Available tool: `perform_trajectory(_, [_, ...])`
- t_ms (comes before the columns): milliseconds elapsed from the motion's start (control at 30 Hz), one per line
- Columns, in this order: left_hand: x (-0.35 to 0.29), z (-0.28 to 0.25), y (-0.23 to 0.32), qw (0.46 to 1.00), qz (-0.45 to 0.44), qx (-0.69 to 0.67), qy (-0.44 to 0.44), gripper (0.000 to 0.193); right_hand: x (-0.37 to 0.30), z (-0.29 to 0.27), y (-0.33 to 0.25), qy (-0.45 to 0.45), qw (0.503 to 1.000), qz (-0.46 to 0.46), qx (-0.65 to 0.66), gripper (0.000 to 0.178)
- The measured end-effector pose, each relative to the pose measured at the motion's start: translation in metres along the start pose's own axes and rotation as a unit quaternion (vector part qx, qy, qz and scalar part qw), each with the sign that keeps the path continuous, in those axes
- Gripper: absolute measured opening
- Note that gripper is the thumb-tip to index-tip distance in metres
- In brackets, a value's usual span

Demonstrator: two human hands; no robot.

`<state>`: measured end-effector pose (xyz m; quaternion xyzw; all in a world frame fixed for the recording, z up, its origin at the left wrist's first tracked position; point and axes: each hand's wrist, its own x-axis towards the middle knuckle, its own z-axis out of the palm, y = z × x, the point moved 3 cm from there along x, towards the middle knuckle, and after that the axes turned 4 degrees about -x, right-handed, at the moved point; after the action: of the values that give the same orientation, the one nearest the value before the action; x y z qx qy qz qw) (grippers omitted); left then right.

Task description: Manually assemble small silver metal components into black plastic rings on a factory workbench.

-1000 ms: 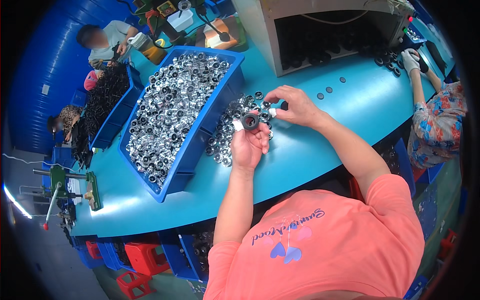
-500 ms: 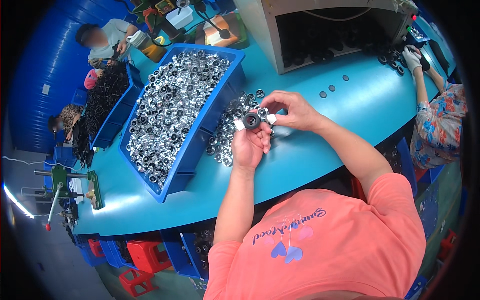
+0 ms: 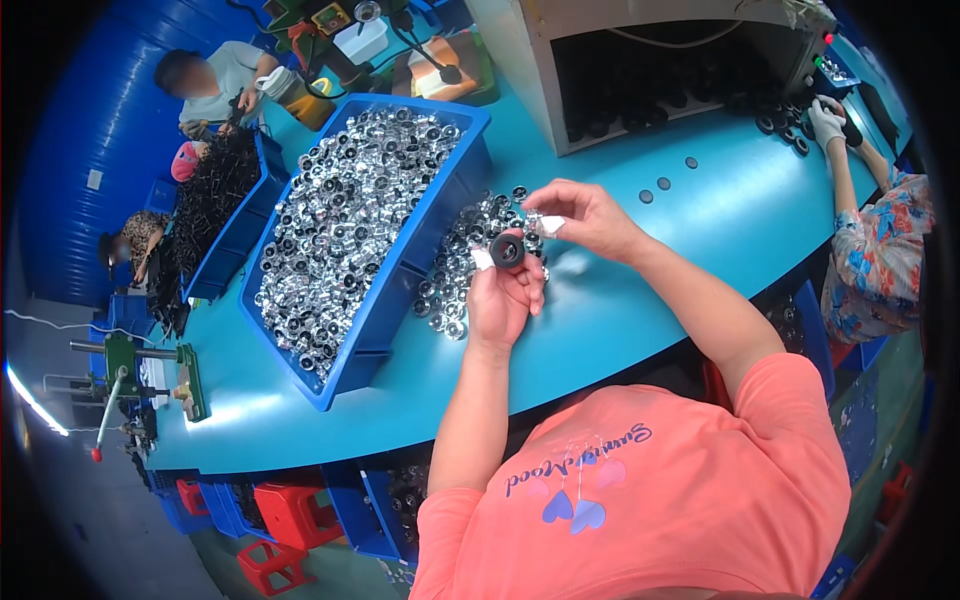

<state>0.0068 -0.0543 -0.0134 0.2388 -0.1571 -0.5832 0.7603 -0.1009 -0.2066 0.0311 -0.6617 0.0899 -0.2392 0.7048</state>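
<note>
My left hand [image 3: 503, 300] is closed round a black wheel [image 3: 507, 251], whose round face with a hub in its centre is turned upward. White tape wraps the thumb. Just to the right and a little farther off, my right hand [image 3: 592, 222] pinches a small shiny metal hub [image 3: 535, 222] between thumb and fingertips, its thumb taped white too. The hub is close to the wheel; whether they touch I cannot tell. Beneath and beyond both hands lies a loose pile of silvery hubs [image 3: 452, 270] with dark centres, on the blue-green table [image 3: 640, 300].
A large blue bin [image 3: 372, 362] full of silvery hubs stands left of my hands. Three black discs [image 3: 663, 184] lie to the right. A grey box-like machine [image 3: 545, 90] with black wheels inside stands behind. Co-workers [image 3: 868, 250] sit at right and far left; a green press [image 3: 122, 362] stands left.
My right hand has drawn slightly away from the wheel, and the metal hub now shows in its fingers. The wheel in my left hand has tilted and sits a little lower.
</note>
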Motion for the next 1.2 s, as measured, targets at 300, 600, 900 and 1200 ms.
perform_trajectory(300, [-0.001,-0.002,-0.001,1.000,-0.002,-0.001,0.013,0.054,0.000,-0.007,-0.001,0.016,0.998,0.043,0.033,0.034])
perform_trajectory(600, [-0.001,0.000,0.001,1.000,0.019,-0.001,0.024,0.050,0.000,-0.011,0.006,0.009,0.997,0.070,0.008,0.042])
perform_trajectory(900, [-0.002,-0.003,0.002,0.999,0.013,-0.043,0.008,0.048,0.001,-0.008,0.004,0.031,0.997,0.062,0.019,0.033])
perform_trajectory(1200, [-0.001,-0.001,0.004,0.998,0.011,-0.056,0.000,0.044,0.001,-0.009,0.011,0.030,0.998,0.059,0.006,0.030])
